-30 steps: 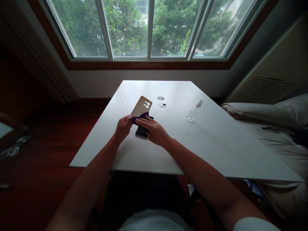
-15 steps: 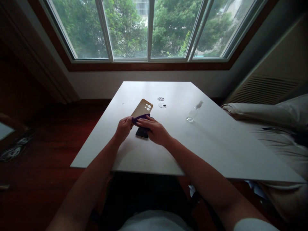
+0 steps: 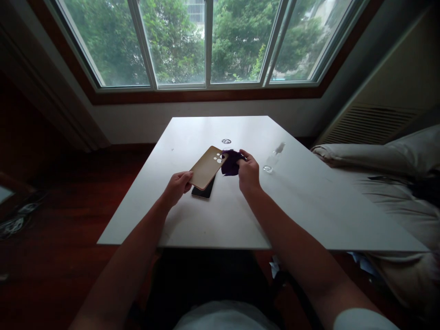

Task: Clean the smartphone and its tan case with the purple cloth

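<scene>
My left hand (image 3: 178, 185) pinches the near end of a tan phone case (image 3: 207, 167) with camera cut-outs and holds it tilted above the white table (image 3: 302, 201). My right hand (image 3: 249, 173) is closed on a dark purple cloth (image 3: 231, 162), bunched just right of the case's far end. Under the case a dark phone (image 3: 204, 190) lies flat on the table, partly hidden by it.
A small clear spray bottle (image 3: 274, 158) lies on the table to the right of my right hand. A small round disc (image 3: 226, 141) sits further back. A bed with pale bedding (image 3: 385, 160) is at the right, a window ahead.
My right hand has lifted off the case and moved right and away with the purple cloth. The case now lies flatter in my left hand. The phone has stayed put.
</scene>
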A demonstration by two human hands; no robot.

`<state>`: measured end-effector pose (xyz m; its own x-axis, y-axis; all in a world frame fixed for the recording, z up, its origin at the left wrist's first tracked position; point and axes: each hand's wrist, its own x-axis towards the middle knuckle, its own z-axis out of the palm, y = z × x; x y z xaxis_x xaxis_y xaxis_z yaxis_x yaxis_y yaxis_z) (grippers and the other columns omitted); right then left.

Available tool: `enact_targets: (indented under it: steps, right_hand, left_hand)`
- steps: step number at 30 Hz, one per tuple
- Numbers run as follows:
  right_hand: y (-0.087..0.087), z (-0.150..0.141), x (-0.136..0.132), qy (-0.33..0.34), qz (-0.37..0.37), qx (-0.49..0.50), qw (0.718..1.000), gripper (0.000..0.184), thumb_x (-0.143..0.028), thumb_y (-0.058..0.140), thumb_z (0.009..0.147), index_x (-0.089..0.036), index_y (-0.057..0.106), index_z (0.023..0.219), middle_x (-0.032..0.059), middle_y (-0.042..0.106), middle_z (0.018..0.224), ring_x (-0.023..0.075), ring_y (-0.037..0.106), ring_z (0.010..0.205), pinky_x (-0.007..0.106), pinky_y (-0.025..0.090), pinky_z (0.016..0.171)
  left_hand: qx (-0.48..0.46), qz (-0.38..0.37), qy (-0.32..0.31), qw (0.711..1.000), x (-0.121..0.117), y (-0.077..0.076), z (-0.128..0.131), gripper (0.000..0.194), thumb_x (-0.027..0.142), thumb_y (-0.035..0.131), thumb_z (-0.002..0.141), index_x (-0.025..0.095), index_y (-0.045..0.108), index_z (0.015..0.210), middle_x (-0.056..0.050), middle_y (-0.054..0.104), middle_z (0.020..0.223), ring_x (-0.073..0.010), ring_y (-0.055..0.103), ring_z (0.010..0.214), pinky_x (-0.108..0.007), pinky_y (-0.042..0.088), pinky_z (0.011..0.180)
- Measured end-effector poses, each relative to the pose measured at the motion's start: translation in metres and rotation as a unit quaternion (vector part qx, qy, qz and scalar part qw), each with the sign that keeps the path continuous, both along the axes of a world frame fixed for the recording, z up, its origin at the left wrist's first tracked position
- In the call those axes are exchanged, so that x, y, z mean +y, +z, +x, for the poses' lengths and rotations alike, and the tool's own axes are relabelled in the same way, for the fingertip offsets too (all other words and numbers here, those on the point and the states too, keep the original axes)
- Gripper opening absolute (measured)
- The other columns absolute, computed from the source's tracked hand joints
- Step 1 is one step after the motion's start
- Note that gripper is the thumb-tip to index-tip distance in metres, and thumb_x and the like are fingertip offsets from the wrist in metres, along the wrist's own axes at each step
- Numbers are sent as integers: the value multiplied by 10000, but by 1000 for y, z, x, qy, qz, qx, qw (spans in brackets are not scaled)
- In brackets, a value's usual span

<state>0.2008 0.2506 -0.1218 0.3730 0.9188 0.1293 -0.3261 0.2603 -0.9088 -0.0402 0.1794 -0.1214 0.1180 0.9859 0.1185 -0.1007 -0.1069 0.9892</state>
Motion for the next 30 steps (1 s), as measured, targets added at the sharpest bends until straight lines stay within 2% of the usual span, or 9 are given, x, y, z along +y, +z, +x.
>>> enact_targets:
  steps: [4, 6, 9, 14, 19, 25, 27, 30]
  right_hand:
    - [-12, 8, 15, -4, -99, 100, 990, 252, -125, 669, 675, -184, 686, 919, -3, 732, 792, 173, 721, 743, 288, 638, 644]
    - [-18, 11, 20, 4, -136, 130, 982, 216, -103, 674, 676, -195, 649, 869, -2, 720, 771, 176, 723, 722, 286, 637, 592]
    - [-19, 11, 22, 12, -156, 161, 975, 200, -90, 656, 708, -202, 618, 869, 6, 727, 788, 179, 736, 738, 295, 649, 592]
    - [-6, 6, 14, 54, -108, 203, 972, 205, -145, 664, 758, -192, 637, 955, 28, 764, 909, 197, 760, 846, 335, 672, 705]
    - [-1, -1, 6, 99, -71, 195, 973, 225, -169, 684, 763, -194, 661, 986, 14, 770, 942, 189, 756, 905, 329, 662, 791]
    - [-2, -18, -11, 179, -68, 135, 972, 257, -270, 741, 791, -203, 691, 1034, 12, 775, 981, 196, 746, 893, 321, 651, 755]
    - [0, -22, -18, 202, -63, 119, 970, 306, -308, 783, 777, -200, 696, 1050, 19, 775, 988, 197, 739, 878, 320, 641, 741]
    - [3, -27, -25, 215, -61, 104, 969, 383, -278, 843, 715, -193, 689, 1056, 20, 773, 943, 194, 727, 836, 329, 626, 743]
  left_hand:
    - [-26, 2, 11, 1000, 1, -1, 0, 449, 435, 659, 874, 211, 395, 589, 68, 315, 479, -68, 268, 427, -252, 184, 441]
    - [-37, -1, 11, 999, 1, -2, 0, 440, 421, 656, 876, 209, 402, 586, 69, 317, 467, -68, 270, 417, -253, 186, 437]
    - [-47, -5, 6, 999, 1, -2, -1, 436, 405, 647, 885, 203, 414, 577, 66, 329, 455, -68, 285, 408, -254, 193, 438]
    - [-58, -12, 5, 998, 1, -1, -1, 446, 394, 640, 886, 201, 409, 557, 61, 336, 442, -69, 295, 395, -254, 197, 436]
    - [-40, -7, 7, 999, 2, -3, 1, 465, 423, 620, 896, 210, 397, 547, 51, 343, 437, -75, 299, 399, -260, 202, 432]
    - [32, -11, 30, 999, 0, 0, 7, 459, 478, 638, 879, 203, 430, 575, 44, 381, 453, -73, 311, 418, -241, 210, 432]
    - [37, -23, 20, 999, -1, 1, 8, 464, 498, 661, 868, 196, 449, 587, 45, 385, 467, -70, 314, 427, -232, 214, 434]
    - [54, -37, -20, 998, 0, -1, 5, 480, 531, 673, 871, 175, 499, 598, 36, 408, 485, -69, 331, 436, -225, 221, 433]
